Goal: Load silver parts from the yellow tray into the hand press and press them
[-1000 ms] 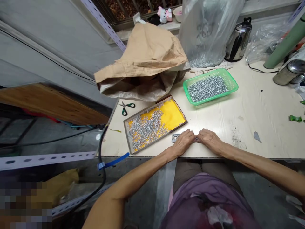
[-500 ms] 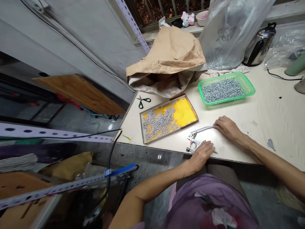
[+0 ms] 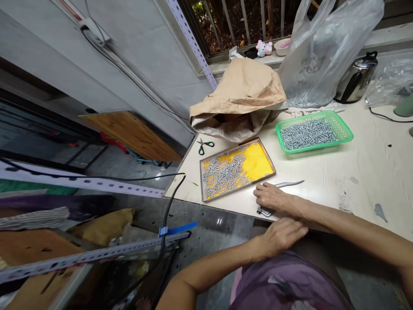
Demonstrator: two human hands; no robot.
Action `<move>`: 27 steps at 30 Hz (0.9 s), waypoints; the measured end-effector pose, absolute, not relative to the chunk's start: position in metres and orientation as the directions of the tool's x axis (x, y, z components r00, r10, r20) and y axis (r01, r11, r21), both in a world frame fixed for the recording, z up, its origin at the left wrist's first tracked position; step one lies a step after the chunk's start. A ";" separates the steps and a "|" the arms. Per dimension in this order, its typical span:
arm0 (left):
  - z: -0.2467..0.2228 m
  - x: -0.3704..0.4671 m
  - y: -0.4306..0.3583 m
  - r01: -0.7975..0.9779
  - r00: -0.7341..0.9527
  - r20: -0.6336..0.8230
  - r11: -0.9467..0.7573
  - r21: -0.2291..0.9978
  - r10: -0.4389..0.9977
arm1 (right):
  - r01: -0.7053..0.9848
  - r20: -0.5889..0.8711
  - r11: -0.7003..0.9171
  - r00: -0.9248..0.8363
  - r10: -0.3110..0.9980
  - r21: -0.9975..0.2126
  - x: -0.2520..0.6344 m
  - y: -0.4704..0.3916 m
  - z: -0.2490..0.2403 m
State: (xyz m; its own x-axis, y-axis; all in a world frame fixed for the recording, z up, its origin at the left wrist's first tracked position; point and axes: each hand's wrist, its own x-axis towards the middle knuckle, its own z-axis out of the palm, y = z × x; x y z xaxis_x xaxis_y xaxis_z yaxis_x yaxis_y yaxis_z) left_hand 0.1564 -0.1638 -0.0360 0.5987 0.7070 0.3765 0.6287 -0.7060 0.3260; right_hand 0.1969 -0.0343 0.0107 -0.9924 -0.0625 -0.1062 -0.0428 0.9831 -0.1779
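Note:
My right hand lies over the middle of a metal hand tool at the table's front edge, its fingers curled on it. One long handle sticks out to the right, and a small end shows below the fingers. Just below the table edge, my left hand is over my lap, fingers stretched out, with nothing visible in it. A shallow tray with a yellow bottom holds many small metal pins, heaped toward its left. Behind on the right stands a green basket full of similar pieces.
Green-handled scissors lie at the table's left corner. A crumpled brown paper bag stands behind the tray. Farther back are a clear plastic bag and a steel kettle. A black cable hangs off the left side.
My right hand has moved left from the tool's handle onto its middle. My left hand has left the tool and come back toward my lap. The view has shifted slightly.

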 end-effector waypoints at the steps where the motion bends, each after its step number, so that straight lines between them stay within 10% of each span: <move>1: -0.028 0.153 -0.166 0.589 0.596 0.474 -0.754 0.289 0.648 | -0.038 -0.085 0.980 -0.995 -0.055 -0.195 0.196 -0.032 0.010; 6: 0.005 0.098 -0.150 0.802 0.195 0.685 -0.516 0.300 0.702 | 0.052 0.282 0.894 -0.939 0.195 -0.445 0.206 -0.020 0.020; 11: 0.013 0.029 -0.100 0.951 -0.236 0.334 0.147 0.271 0.912 | 0.224 0.589 0.855 -0.642 0.490 -0.467 0.236 0.029 0.060; 16: 0.002 0.010 -0.076 0.957 -0.265 -0.015 0.265 0.118 0.964 | 0.566 0.638 0.755 -0.455 0.621 -0.331 0.266 0.085 0.087; 27: -0.004 -0.002 -0.062 0.945 -0.175 -0.108 0.197 0.260 0.979 | 0.561 -0.038 0.725 -0.800 0.598 -0.399 0.276 -0.068 0.016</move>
